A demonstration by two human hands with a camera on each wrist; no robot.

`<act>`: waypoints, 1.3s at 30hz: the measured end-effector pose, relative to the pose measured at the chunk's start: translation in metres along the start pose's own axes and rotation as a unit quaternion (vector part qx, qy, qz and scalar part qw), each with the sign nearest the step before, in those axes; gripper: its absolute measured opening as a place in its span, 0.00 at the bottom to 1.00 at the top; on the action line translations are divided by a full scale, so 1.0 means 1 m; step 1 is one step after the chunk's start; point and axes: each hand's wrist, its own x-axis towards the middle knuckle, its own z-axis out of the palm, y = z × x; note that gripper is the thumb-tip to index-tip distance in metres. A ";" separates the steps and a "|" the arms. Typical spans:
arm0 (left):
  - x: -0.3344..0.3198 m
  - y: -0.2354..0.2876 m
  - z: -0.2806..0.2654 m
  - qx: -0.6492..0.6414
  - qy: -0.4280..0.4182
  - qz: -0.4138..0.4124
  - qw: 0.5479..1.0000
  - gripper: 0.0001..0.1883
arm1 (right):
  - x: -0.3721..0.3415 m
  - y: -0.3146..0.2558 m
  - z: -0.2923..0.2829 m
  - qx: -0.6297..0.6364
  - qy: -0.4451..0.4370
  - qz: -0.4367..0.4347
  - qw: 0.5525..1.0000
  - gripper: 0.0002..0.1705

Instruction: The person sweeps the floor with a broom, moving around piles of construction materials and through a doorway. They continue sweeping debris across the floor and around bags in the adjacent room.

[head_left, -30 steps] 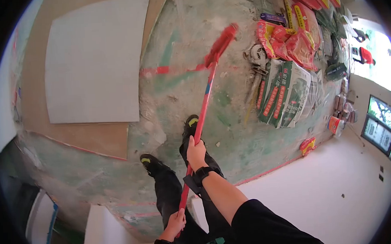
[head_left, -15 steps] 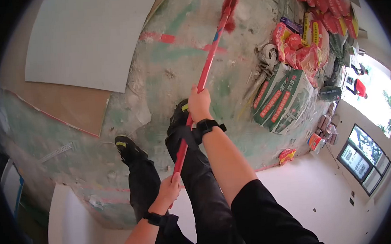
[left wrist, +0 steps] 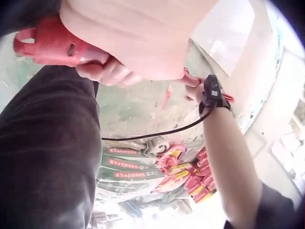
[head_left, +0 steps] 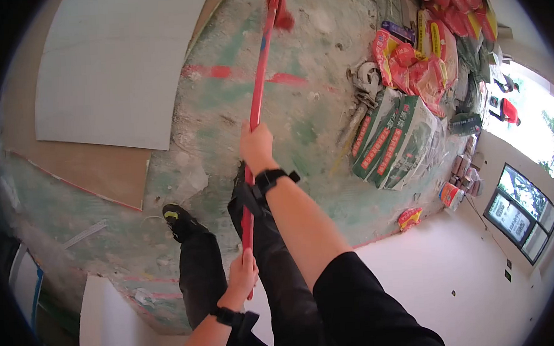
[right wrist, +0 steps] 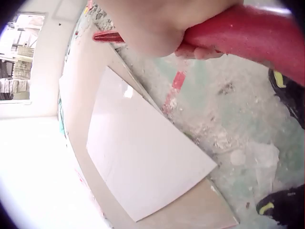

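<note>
Dusty, green-blotched floor [head_left: 309, 121] lies beneath a long red pole [head_left: 258, 95], its red head [head_left: 283, 16] farthest from the person. Right hand [head_left: 258, 147] fingers clamp around its shaft; left hand [head_left: 241, 276] fingers grip near its lower end. It looks light, stiff and smooth, best steered with hands spread. Beside it lie a flat white board [head_left: 108, 69] and crumpled bags [head_left: 432, 86].

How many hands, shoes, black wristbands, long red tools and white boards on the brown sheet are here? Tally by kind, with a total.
Hands: 2
Shoes: 2
Black wristbands: 2
Long red tool: 1
White board on the brown sheet: 1
Total: 8
</note>
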 end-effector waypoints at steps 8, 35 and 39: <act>-0.042 -0.004 -0.013 0.041 0.013 -0.010 0.999 0.27 | -0.035 -0.003 -0.017 0.039 -0.014 0.045 0.998 0.22; -0.159 -0.003 -0.091 0.190 0.019 -0.130 0.973 0.18 | -0.130 0.011 -0.043 0.649 -0.270 0.350 0.619 0.23; -0.170 0.018 -0.056 0.068 -0.036 -0.177 0.981 0.17 | -0.132 0.023 -0.041 0.678 -0.332 0.363 0.547 0.25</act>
